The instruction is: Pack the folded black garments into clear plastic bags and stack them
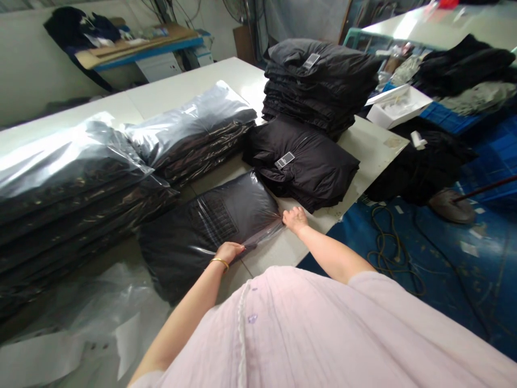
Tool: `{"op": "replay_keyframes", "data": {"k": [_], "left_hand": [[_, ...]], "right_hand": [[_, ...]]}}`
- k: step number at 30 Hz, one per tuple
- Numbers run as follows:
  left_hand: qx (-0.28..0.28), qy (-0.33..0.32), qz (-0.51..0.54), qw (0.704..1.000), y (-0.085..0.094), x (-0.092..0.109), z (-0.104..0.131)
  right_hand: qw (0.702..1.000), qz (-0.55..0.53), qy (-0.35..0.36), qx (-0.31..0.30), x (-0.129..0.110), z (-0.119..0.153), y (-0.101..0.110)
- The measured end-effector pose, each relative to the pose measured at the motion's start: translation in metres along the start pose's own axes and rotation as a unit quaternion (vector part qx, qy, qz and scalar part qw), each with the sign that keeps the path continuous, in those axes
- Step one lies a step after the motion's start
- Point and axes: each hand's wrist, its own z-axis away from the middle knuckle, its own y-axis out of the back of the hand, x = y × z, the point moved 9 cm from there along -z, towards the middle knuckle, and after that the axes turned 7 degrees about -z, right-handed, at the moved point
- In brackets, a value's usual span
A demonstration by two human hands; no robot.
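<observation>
On the clear bag's edge (263, 235), both hands (231, 251) (295, 219) in closed pinches

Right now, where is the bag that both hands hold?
In the head view, the bag lies slightly left of centre on the table, beside the nearest unbagged black garment.

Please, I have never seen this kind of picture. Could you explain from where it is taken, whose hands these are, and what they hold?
There is no machine here. A camera worn on a person's head looks forward and down, so we see that person's own bare hands. The left hand, with a gold-coloured bracelet at the wrist, and the right hand both grip the near edge of a clear plastic bag with something dark inside. It lies on a white table. Beyond the right hand lies a folded black garment, before a tall dark stack. Bagged piles fill the picture's left side.
</observation>
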Motion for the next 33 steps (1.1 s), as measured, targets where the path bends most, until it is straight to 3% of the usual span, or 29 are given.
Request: {"op": "replay_keyframes", "data": {"k": [7, 11, 13, 17, 20, 22, 27, 33], "left_hand": [[0.051, -0.039, -0.069, 0.995, 0.005, 0.007, 0.020], [0.070, -0.099, -0.106, 0.987, -0.003, 0.014, 0.040], [0.081, -0.138, -0.102, 0.982, -0.008, 0.018, 0.048], [0.096, -0.204, -0.077, 0.971, -0.014, 0.023, 0.060], [0.094, -0.231, -0.073, 0.966, -0.017, 0.024, 0.064], [0.094, -0.244, -0.077, 0.962, -0.018, 0.025, 0.066], [0.116, -0.271, -0.097, 0.951, -0.020, 0.026, 0.070], [0.129, -0.276, -0.128, 0.944, -0.023, 0.026, 0.073]], "right_hand": [[0.999, -0.013, -0.046, 0.013, 0.011, 0.005, 0.005], [0.992, -0.066, -0.111, -0.004, 0.030, 0.020, 0.011], [0.988, -0.089, -0.124, 0.023, 0.031, 0.030, 0.021], [0.986, -0.118, -0.025, 0.117, -0.007, 0.054, 0.047], [0.984, -0.134, 0.094, 0.074, -0.056, 0.068, 0.039], [0.985, -0.120, 0.120, 0.011, -0.078, 0.074, 0.023], [0.994, -0.062, 0.057, -0.066, -0.083, 0.084, -0.005], [0.990, -0.066, 0.096, -0.078, -0.095, 0.091, -0.004]]}}
